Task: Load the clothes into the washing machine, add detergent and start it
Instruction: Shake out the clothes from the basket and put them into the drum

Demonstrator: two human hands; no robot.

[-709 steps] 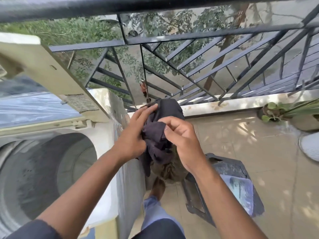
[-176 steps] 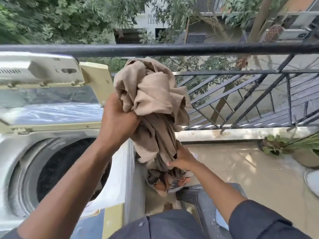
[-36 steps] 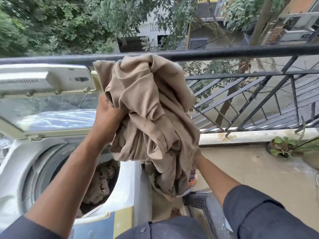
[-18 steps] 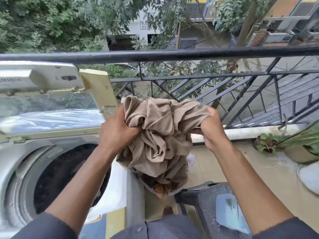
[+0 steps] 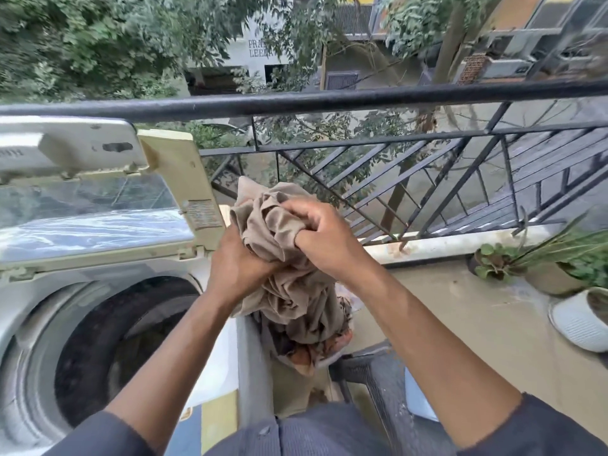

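A bunched beige garment (image 5: 289,291) hangs in the air just right of the top-loading washing machine (image 5: 217,366). My left hand (image 5: 238,269) grips it from the left and below. My right hand (image 5: 324,240) grips its upper part from the right, fingers curled into the cloth. Its lower end, with a patterned piece of cloth, dangles beside the machine's right wall. The machine's lid (image 5: 88,179) stands raised and the dark drum (image 5: 121,347) lies open at lower left. No detergent is in view.
A black metal railing (image 5: 329,100) runs across just beyond my hands. A dark plastic stool or basket (image 5: 378,376) stands on the tiled floor below my right arm. Potted plants (image 5: 539,268) and a white pot (image 5: 579,320) sit at the right.
My right hand has moved left and closed in over the top of the beige garment, bunching it tighter against my left hand. The bundle stays beside the drum's right edge.
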